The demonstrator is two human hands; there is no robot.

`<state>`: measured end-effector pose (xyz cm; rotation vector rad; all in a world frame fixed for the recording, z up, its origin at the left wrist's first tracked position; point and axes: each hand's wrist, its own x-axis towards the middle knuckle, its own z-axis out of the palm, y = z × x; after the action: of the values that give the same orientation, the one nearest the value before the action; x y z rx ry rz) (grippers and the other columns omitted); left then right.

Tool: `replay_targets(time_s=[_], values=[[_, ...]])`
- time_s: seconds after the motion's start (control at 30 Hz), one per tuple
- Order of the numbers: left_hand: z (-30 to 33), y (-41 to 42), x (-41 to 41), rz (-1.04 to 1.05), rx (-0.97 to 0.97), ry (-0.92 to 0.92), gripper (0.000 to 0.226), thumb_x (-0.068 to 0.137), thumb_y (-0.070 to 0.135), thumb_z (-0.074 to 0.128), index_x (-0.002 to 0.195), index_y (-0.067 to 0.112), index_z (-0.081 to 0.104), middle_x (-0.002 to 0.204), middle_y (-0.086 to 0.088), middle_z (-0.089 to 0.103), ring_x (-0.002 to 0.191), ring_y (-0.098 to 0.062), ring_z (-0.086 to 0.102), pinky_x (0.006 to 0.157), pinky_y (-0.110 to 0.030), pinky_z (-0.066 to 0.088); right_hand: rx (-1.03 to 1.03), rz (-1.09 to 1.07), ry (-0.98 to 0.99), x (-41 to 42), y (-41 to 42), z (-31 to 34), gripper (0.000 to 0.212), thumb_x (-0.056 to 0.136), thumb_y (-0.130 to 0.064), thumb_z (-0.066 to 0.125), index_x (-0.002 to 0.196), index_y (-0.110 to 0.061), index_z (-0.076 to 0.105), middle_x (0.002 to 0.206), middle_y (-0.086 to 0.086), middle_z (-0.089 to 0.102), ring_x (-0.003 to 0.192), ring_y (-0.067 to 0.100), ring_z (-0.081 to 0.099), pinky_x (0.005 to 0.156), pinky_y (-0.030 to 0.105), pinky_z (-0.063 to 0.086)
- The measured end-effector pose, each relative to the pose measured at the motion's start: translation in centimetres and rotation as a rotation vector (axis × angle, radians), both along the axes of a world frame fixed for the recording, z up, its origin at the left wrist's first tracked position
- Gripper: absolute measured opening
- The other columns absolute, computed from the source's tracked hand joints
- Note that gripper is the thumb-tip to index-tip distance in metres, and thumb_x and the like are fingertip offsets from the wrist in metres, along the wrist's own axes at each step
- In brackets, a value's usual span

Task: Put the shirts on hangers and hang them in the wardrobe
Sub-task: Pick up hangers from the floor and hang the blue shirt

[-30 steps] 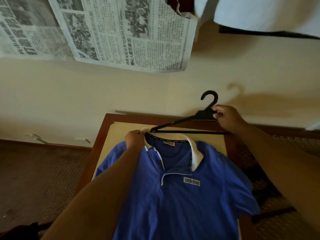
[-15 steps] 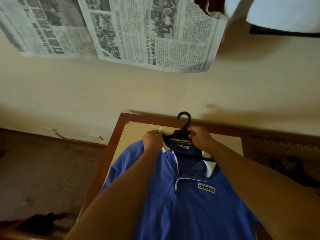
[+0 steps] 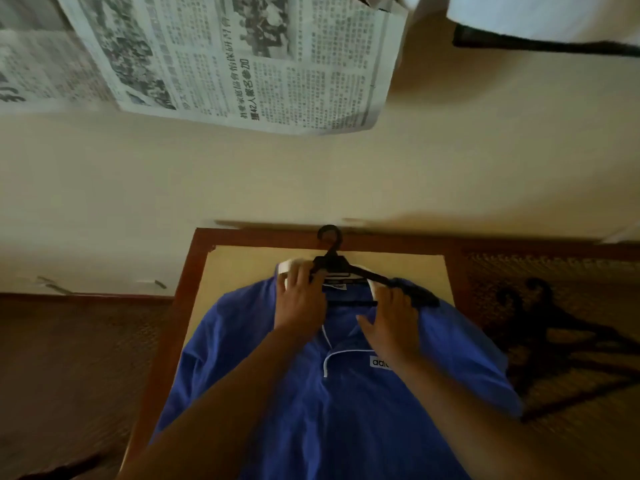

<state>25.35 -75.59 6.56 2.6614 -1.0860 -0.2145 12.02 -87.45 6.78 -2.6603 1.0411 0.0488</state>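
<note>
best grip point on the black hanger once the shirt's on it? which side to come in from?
Probably the neck of the black hanger, just below the hook, coming from above and the far side. The hook and neck stick out past the white collar of the blue shirt, so they are bare. The left hand covers the left arm of the hanger, and the right hand lies by the right arm.

We see a blue shirt (image 3: 346,410) of smooth matt cloth, its collar (image 3: 289,266) white, and a black hanger (image 3: 341,266) that looks like matt plastic. The table (image 3: 183,271) has a reddish, faintly glossy wooden rim around a pale matt top (material unclear). Printed newspaper (image 3: 242,60) hangs on the matt wall (image 3: 173,174).
</note>
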Motion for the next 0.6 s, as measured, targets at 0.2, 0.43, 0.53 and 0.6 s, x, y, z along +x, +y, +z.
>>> replay_targets(time_s=[0.2, 0.43, 0.53, 0.6], values=[[-1.2, -3.9, -3.7, -0.316, 0.177, -0.001, 0.041, 0.095, 0.023, 0.043, 0.136, 0.018, 0.043, 0.135, -0.005, 0.049, 0.127, -0.025, 0.043, 0.11, -0.038, 0.022, 0.17, -0.2, -0.154, -2.8, -1.4, -0.9, 0.024, 0.087, -0.015, 0.062, 0.107, -0.005, 0.054, 0.102, 0.014, 0.057, 0.09, 0.031, 0.059, 0.073, 0.039, 0.05], [-0.9, -4.8, -3.7, -0.409, 0.301, -0.023, 0.05, 0.087, 0.031, 0.059, 0.134, 0.023, 0.042, 0.134, -0.001, 0.049, 0.125, -0.022, 0.045, 0.103, -0.035, 0.03, 0.413, -0.317, -0.198, -4.2, -2.7, 0.1, 0.02, 0.097, -0.014, 0.044, 0.109, -0.006, 0.058, 0.103, 0.013, 0.059, 0.1, 0.03, 0.057, 0.086, 0.036, 0.044], [0.0, -4.8, -3.3, -0.401, 0.289, -0.062, 0.049, 0.09, 0.022, 0.054, 0.137, 0.026, 0.04, 0.134, 0.001, 0.049, 0.125, -0.021, 0.046, 0.102, -0.033, 0.029, 0.467, -0.392, -0.237, -4.3, -3.3, 0.6, 0.015, 0.097, -0.014, 0.045, 0.1, -0.012, 0.059, 0.097, 0.011, 0.06, 0.098, 0.031, 0.058, 0.086, 0.036, 0.045], [0.5, -4.2, -2.9, -0.372, 0.249, -0.059, 0.043, 0.094, 0.019, 0.046, 0.136, 0.027, 0.043, 0.134, 0.002, 0.051, 0.125, -0.021, 0.046, 0.102, -0.033, 0.028, 0.527, -0.473, -0.299, -4.1, -3.7, 0.7, 0.017, 0.097, -0.014, 0.045, 0.102, -0.009, 0.06, 0.098, 0.012, 0.061, 0.098, 0.031, 0.058, 0.086, 0.037, 0.046]])
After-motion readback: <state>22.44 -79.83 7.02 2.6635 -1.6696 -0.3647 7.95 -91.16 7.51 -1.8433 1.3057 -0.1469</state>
